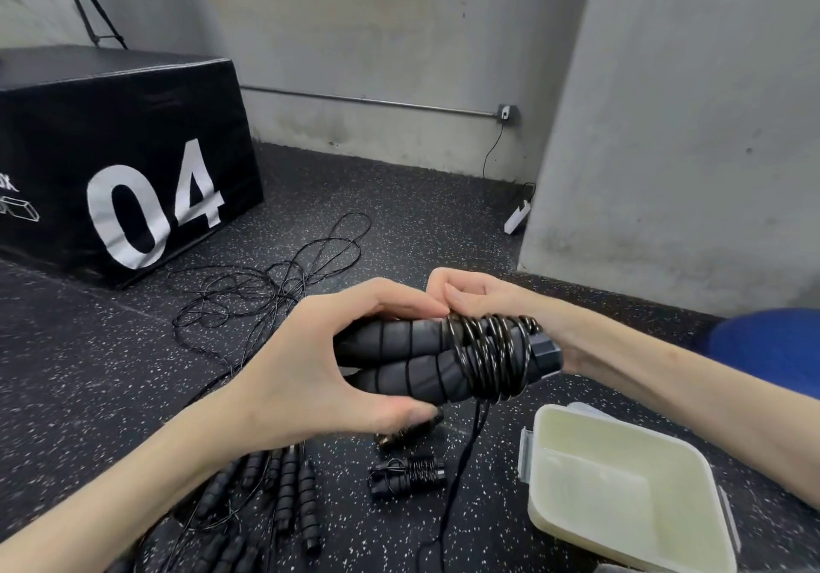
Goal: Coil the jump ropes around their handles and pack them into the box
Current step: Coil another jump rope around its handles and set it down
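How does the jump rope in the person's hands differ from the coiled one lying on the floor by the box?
The held rope is up in both hands, the left hand gripping its handles; the floor bundle lies untouched beside the box. The held rope's cord is only partly wound, a strand hanging down; the floor bundle looks fully coiled. Both are black, handles paired side by side, cord wrapped near one end.
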